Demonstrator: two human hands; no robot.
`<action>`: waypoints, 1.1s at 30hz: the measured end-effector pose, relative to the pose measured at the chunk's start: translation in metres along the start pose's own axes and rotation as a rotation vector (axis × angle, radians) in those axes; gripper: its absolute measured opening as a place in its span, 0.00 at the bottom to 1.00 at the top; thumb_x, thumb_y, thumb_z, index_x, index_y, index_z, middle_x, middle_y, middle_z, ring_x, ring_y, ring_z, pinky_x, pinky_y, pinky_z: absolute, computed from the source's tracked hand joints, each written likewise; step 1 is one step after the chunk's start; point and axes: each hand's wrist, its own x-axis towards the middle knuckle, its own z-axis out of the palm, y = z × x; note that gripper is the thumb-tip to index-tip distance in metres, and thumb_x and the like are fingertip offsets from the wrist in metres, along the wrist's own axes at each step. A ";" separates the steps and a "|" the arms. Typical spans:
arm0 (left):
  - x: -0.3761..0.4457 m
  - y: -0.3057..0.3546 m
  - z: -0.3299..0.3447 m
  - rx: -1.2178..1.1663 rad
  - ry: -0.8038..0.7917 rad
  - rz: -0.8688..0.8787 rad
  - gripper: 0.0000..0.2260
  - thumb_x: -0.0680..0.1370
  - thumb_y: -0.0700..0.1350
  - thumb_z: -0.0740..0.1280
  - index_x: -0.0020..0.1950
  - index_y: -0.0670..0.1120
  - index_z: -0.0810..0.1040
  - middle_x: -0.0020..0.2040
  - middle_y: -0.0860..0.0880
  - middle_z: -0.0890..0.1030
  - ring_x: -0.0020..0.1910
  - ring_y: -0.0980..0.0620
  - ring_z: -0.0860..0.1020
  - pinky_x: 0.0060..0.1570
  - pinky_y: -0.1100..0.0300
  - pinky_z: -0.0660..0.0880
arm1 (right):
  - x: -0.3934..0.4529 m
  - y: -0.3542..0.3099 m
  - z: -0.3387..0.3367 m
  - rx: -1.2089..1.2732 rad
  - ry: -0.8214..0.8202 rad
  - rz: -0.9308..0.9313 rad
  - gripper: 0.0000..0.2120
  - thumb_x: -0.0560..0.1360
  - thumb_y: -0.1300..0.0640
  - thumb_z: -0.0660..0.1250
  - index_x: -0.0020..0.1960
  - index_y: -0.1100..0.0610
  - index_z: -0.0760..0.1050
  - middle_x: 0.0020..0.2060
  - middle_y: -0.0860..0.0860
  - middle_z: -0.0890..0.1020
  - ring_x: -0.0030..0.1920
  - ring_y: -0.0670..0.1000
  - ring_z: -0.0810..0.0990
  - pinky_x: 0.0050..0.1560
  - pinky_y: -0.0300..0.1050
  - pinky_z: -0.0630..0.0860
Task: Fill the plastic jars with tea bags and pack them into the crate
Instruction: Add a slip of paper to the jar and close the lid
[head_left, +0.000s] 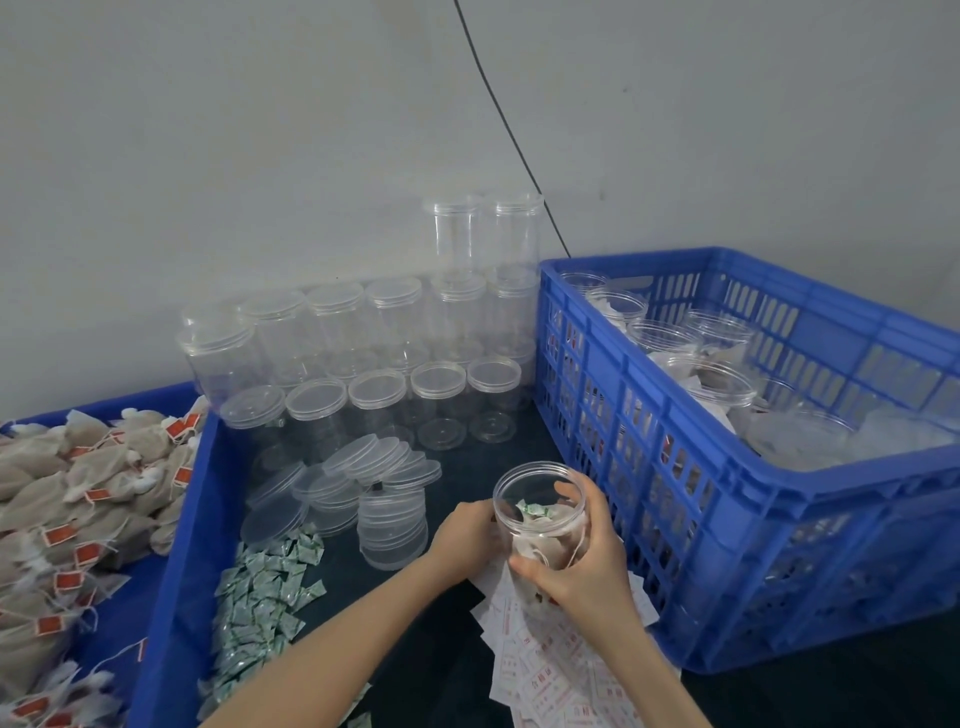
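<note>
Far left of hands: blue tray (171, 561) heaped w/ tea bags (78, 499), red tags on strings. Just left of left forearm: pile of small green/white sachets (260, 597) on dark desk (415, 649). Up-left of hands: loose clear lids (363, 467), some stacked, some fanned. Beyond the hands, against wall: rows of empty clear jars (374, 353), lids on, two more stacked on top at the right end.

Left hand (465, 532) curled against left side of open jar (540, 514), fingers mostly hidden behind it, so full grip can't be told. Jar is upright btw both hands, no lid, holds tea bags plus a green/white sachet near top. Right hand (582, 566) wrapped round jar's right side, thumb across front, fingers over far rim, closed on it.

Under hands: scatter of white paper labels (545, 670), red print. Right of hands: blue crate (675, 467), close to right hand, w/ filled lidless jars (711, 384) standing inside.
</note>
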 end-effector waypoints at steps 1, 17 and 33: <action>0.001 0.000 0.000 0.017 -0.007 -0.011 0.08 0.74 0.46 0.65 0.38 0.57 0.71 0.43 0.54 0.81 0.42 0.53 0.79 0.43 0.58 0.76 | 0.000 0.000 0.000 -0.001 0.000 0.002 0.47 0.60 0.62 0.83 0.69 0.37 0.64 0.65 0.40 0.73 0.65 0.42 0.73 0.67 0.45 0.73; 0.000 0.034 -0.066 -0.285 0.404 0.121 0.08 0.74 0.40 0.71 0.41 0.52 0.77 0.39 0.57 0.81 0.40 0.64 0.78 0.42 0.72 0.74 | 0.005 0.004 -0.001 -0.053 -0.013 0.012 0.46 0.60 0.58 0.83 0.66 0.33 0.61 0.67 0.40 0.71 0.67 0.44 0.72 0.69 0.48 0.71; -0.035 0.080 -0.095 0.173 0.055 0.384 0.05 0.76 0.45 0.69 0.49 0.52 0.83 0.54 0.60 0.81 0.52 0.63 0.76 0.55 0.62 0.73 | 0.009 -0.002 0.006 0.010 -0.072 -0.034 0.45 0.59 0.50 0.80 0.71 0.38 0.62 0.66 0.43 0.74 0.62 0.42 0.77 0.62 0.43 0.77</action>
